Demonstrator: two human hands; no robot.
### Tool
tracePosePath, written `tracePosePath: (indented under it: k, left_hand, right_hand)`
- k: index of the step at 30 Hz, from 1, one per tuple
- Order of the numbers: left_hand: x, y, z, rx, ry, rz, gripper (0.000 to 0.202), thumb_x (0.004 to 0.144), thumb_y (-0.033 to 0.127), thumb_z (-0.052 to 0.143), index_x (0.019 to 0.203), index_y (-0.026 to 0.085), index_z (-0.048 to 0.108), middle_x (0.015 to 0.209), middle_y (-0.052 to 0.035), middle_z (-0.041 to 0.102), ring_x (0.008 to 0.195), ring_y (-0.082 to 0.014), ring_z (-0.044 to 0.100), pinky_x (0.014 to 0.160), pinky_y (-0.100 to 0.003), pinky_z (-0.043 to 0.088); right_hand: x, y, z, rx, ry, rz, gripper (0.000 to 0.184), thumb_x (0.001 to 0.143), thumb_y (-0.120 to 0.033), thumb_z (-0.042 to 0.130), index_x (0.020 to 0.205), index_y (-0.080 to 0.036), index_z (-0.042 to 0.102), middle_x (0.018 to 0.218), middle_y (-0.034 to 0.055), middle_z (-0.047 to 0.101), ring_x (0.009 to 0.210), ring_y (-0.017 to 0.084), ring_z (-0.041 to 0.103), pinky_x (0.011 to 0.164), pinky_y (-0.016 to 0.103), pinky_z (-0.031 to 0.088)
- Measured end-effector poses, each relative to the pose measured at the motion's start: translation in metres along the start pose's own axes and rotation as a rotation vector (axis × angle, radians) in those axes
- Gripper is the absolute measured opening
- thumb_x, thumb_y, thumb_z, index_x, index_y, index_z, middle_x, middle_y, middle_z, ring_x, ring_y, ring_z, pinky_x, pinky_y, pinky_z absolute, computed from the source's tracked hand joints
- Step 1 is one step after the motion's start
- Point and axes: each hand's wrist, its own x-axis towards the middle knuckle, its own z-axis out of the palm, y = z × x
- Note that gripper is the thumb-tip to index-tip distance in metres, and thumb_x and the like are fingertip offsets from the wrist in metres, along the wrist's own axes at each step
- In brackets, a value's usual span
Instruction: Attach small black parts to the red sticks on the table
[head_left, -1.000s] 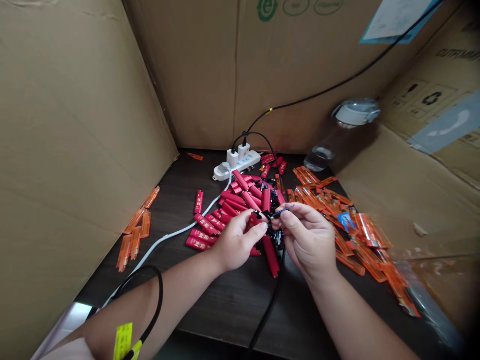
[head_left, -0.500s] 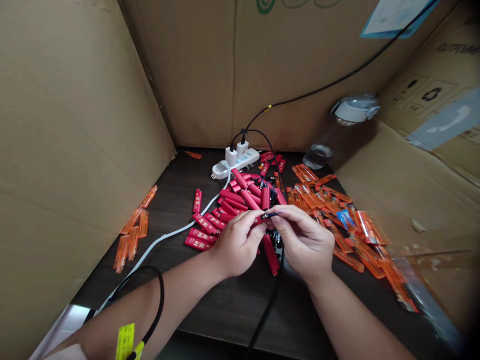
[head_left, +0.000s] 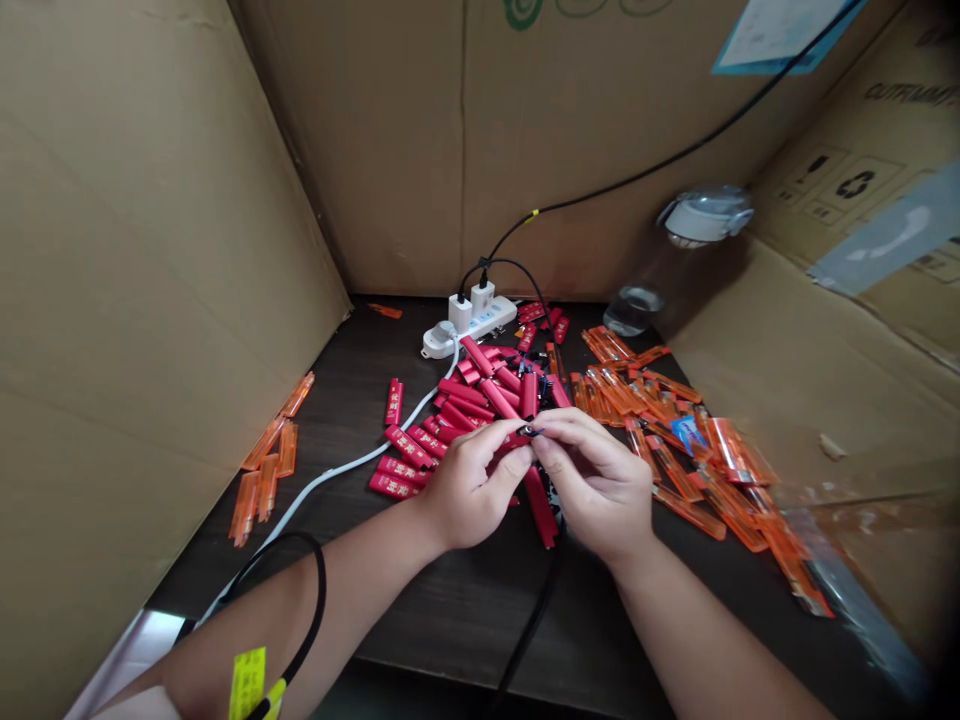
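Your left hand [head_left: 480, 490] and your right hand [head_left: 596, 485] meet at the middle of the table [head_left: 337, 400], fingertips almost together. Between them you have a small black part [head_left: 529, 431], with a bright spot on it, in front of the near side of the red pile. Your left thumb and forefinger grasp it from one side, and your right thumb and fingers pinch it from the other. Some red shows between your left finger and thumb, but you cannot tell from here whether it is joined to the black part or lies behind it

Just past your fingers lies the heap of red cases [head_left: 499, 398], some with gold writing; one long red case [head_left: 540, 508] slants toward you between your hands. Orange pieces [head_left: 615, 385] spread to your right, with a blue packet [head_left: 688, 435] among them, and a few more orange ones [head_left: 267, 487] lie along the left box wall [head_left: 172, 250]. Behind the heap you have a white power strip [head_left: 480, 328] with two chargers [head_left: 460, 313] in it; a white cord [head_left: 341, 470] runs from it toward your left arm. A water bottle [head_left: 660, 265] stands at the back right
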Motion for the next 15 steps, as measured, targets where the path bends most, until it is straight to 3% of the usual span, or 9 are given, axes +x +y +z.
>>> tracePosePath:
  k: [8,15]
  left_hand:
    - [-0.0016,-0.0048,0.0017,-0.071,0.023,0.036,0.026,0.089,0.031,0.049,0.109,0.016,0.059,0.088,-0.0049,0.066,0.082,-0.0169,0.063,0.074,-0.027,0.05]
    - [0.0004,-0.0026,-0.0012,0.014,-0.011,0.042,0.025,0.091,0.029,0.046,0.107,0.015,0.059,0.084,-0.0048,0.065,0.079,-0.0167,0.062,0.072,-0.027,0.05]
  right_hand:
    - [0.0032,-0.0016,-0.0041,0.144,-0.042,0.102,0.021,0.079,-0.005,0.062,0.088,-0.022,0.069,0.09,0.005,0.064,0.086,0.017,0.062,0.073,0.031,0.052]
    - [0.0024,-0.0014,-0.0029,0.109,-0.048,0.105,0.018,0.079,-0.007,0.061,0.087,-0.022,0.067,0.088,0.0044,0.063,0.084,0.017,0.061,0.072,0.031,0.051]
